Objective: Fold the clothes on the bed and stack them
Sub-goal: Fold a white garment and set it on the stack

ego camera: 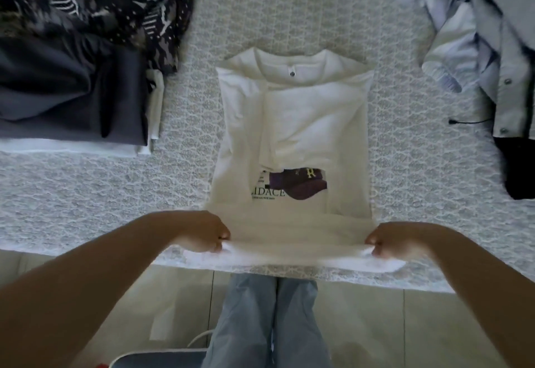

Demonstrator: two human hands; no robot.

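Note:
A white T-shirt with a purple cap print lies flat in the middle of the bed, collar away from me, both sides folded inward. My left hand grips the hem at its left corner. My right hand grips the hem at its right corner. The hem is lifted slightly off the bed's near edge and pulled taut between the two hands.
A folded stack with a dark grey garment on top sits at the left, a patterned dark cloth behind it. A pile of pale blue and grey clothes lies at the right. My jeans-clad legs stand against the bed's edge.

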